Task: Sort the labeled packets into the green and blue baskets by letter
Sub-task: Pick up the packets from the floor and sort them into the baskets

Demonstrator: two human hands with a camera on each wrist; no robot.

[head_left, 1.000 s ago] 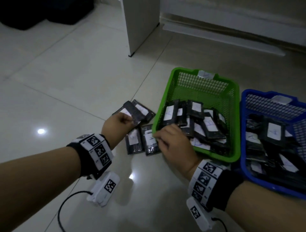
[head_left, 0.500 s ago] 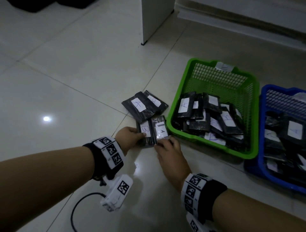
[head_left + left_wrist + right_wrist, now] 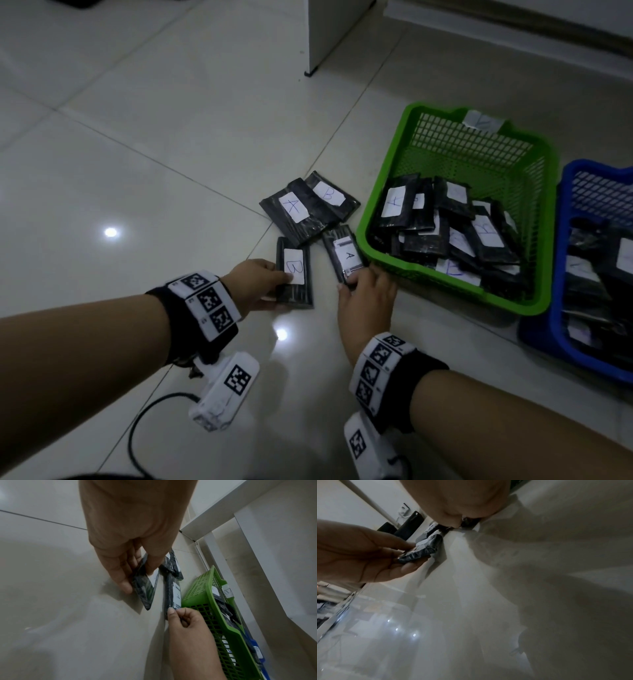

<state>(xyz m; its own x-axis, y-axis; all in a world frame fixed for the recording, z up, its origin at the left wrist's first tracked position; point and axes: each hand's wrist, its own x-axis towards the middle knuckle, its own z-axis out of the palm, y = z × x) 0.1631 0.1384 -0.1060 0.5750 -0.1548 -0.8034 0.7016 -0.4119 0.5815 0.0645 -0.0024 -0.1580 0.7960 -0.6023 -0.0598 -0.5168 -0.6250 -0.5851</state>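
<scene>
Four black packets with white letter labels lie on the tiled floor left of the green basket (image 3: 385, 164). My left hand (image 3: 284, 284) grips the near end of a packet marked B (image 3: 295, 274), thumb on top and fingers underneath, its near end lifted in the left wrist view (image 3: 145, 588). My right hand (image 3: 347, 284) pinches the near end of a packet marked A (image 3: 345, 255) beside the green basket's front corner (image 3: 202, 588). Behind them an A packet (image 3: 296, 210) overlaps a B packet (image 3: 330, 195). Both baskets hold several packets; the blue basket (image 3: 556, 260) stands right of the green one.
A white tag reading B (image 3: 227, 591) is stuck on the green basket's far rim. A white furniture leg (image 3: 329, 34) stands on the floor behind the packets. A black cable (image 3: 137, 431) trails from the left wrist camera over the near floor.
Both hands pulled back from the far packets and the green basket's edge to the two near packets. The left hand took hold of B, the right of A, and they drew apart.
</scene>
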